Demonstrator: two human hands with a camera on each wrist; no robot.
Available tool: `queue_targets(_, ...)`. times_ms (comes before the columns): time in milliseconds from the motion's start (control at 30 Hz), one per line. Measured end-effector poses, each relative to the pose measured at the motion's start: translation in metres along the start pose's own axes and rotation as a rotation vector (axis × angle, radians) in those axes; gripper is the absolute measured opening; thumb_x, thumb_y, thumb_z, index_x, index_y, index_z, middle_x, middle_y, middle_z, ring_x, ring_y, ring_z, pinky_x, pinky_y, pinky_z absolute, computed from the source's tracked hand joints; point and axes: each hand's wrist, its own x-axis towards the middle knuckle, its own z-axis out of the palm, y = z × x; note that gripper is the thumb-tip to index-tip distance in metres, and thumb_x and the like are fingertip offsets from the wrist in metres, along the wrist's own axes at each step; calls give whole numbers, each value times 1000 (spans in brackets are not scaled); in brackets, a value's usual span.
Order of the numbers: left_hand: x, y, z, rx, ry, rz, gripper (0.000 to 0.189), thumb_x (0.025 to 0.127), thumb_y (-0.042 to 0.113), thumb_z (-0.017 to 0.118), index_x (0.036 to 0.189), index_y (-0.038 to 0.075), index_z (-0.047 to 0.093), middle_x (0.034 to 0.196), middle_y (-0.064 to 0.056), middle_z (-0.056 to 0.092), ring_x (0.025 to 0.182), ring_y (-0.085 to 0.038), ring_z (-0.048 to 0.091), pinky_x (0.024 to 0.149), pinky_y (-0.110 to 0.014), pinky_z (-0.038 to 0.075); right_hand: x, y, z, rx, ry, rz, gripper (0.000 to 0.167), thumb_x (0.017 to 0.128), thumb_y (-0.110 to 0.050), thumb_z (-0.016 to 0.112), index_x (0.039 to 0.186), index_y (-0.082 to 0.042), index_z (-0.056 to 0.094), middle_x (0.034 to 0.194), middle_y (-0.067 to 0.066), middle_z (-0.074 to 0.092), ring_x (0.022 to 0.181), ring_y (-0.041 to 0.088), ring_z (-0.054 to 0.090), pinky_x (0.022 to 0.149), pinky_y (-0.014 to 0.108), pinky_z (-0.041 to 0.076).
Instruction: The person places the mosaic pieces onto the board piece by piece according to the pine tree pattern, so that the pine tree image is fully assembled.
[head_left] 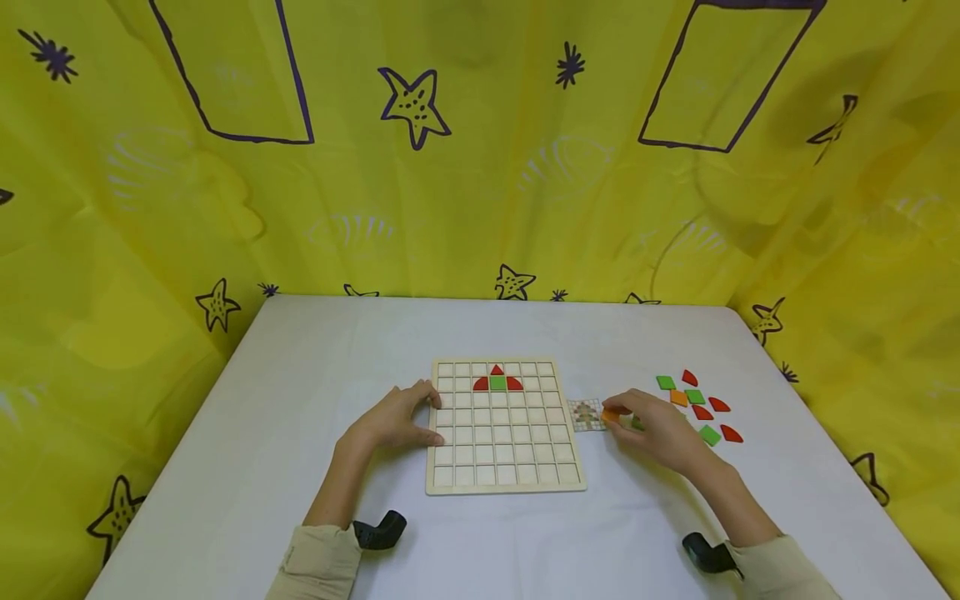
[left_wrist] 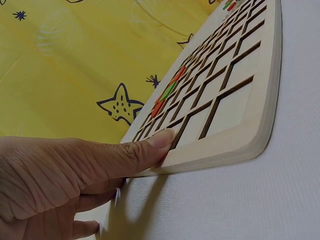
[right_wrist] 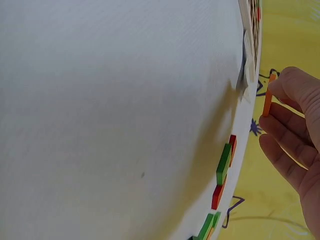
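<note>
A square wooden grid board point(head_left: 464, 455) lies on the white table. Near its top, a red triangle point(head_left: 497, 370) sits above a green square point(head_left: 498, 383) flanked by red quarter-round tiles point(head_left: 513, 384). My left hand point(head_left: 397, 418) holds the board's left edge, its thumb point(left_wrist: 157, 141) lying over the rim. Between thumb and fingers, my right hand point(head_left: 654, 429) pinches an orange tile point(right_wrist: 269, 95), raised above the table beside a small pattern card point(head_left: 587, 415). The card touches the board's right side, and the fingertips overlap its right edge in the head view.
Loose tiles lie right of the right hand, among them a green tile point(head_left: 709, 435), a red tile point(head_left: 731, 433) and an orange tile point(head_left: 678, 398). A yellow patterned curtain point(head_left: 465, 208) surrounds the table point(head_left: 247, 442). Black devices are strapped at both wrists.
</note>
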Motion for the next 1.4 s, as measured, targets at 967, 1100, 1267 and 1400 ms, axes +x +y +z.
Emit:
queue_targets(967,-1,1,-1,2,5,17,46,77,24,92,109,13,60,128,-9,64,127,-28,57,126,-57,19,56,-49,34,43,-35,-149,21,90,-8,78,110,-6,73,104,0,71,95,19,67,86,39,60)
queue_targets(1100,-1,1,-1,-1,9,17,46,77,24,92,109,13,60,128,-9,64,126,-28,57,125,-58,20,64,-56,39,44,-70,-138,22,91,-9,77,113,-7,72,106,1,70,99,20,66,92,41,59)
queue_targets(1267,-3,2,-1,-2,10,13,46,77,24,92,108,13,60,128,-9,64,127,-29,57,125,-58,20,72,-64,46,41,-73,-156,21,92,-10,76,113,-7,73,108,2,71,101,21,66,95,41,58)
queue_targets(1400,-3,2,-2,0,8,22,46,77,24,92,108,12,59,129,-11,64,128,-30,57,125,-59,19,78,-71,52,20,-78,-183,19,92,-10,76,110,-7,73,109,3,71,103,23,67,95,41,59)
